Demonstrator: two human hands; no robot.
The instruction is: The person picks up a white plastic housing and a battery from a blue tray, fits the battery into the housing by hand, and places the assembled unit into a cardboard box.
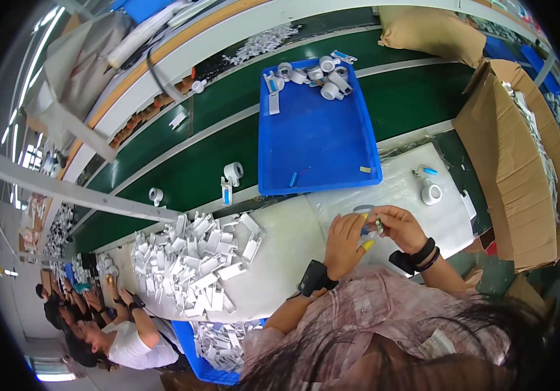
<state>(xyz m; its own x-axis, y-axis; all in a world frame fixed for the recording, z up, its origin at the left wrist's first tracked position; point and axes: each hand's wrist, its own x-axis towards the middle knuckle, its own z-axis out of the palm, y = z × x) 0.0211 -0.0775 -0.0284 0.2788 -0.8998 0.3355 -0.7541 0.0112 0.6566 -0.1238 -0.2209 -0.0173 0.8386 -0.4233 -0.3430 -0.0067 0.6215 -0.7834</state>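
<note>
My left hand [344,246], with yellow covers on its fingertips, is closed around a small blue part [365,230] that its fingers partly hide. Right beside it, my right hand [402,229] pinches a small green-and-silver part [379,225] between thumb and fingers. The two hands meet over the white work surface. Whether the two parts are joined cannot be made out. To the right of my hands lies a round white perforated piece [431,193] with a small blue cylinder [430,171] wired beside it.
A blue tray [319,143] beyond my hands holds white round housings at its far end. White plastic pieces [202,254] are heaped to the left, above a blue bin [211,371]. A cardboard box [498,176] stands right. Co-workers [133,339] sit at far left, along a green conveyor [133,171].
</note>
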